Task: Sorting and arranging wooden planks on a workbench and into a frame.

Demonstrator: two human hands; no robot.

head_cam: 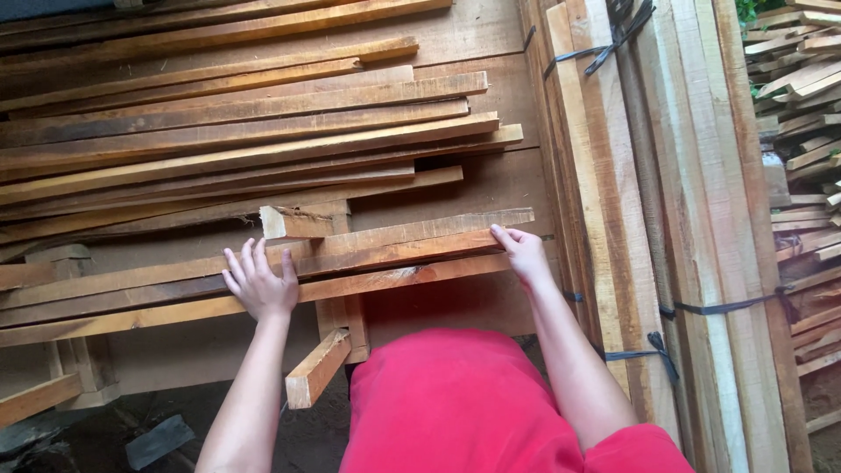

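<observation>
The left hand (pixel 260 282) lies flat, fingers spread, its grip resting on top of a long slat (pixel 368 250) without closing round it. The right hand (pixel 523 254) sits at the slat's right end, its grip pinching that end: fingertips on the top face, thumb side toward the near edge.

The slat is a thin, rough-sawn strip of reddish-brown wood, paler along its upper edge, with torn fibres and a light splintered patch near the middle. It runs left to right, rising slightly to the right, across the near edge of the counter (pixel 491 188). It lies on two or three similar slats (pixel 175 307), touching them along its length.

A short pale block (pixel 293 223) stands just behind it, near the middle. Another stub (pixel 317 368) sticks out below the near edge toward the person. Farther back, a loose pile (pixel 236 123) of the same slats covers the counter's left and far parts, ends ragged and uneven.

Beside the counter's right edge stand pale planks (pixel 701 219) bundled with dark straps (pixel 723 307). More stacked offcuts (pixel 806 105) lie past them at the far right. The person's red clothing (pixel 473 403) fills the bottom.
</observation>
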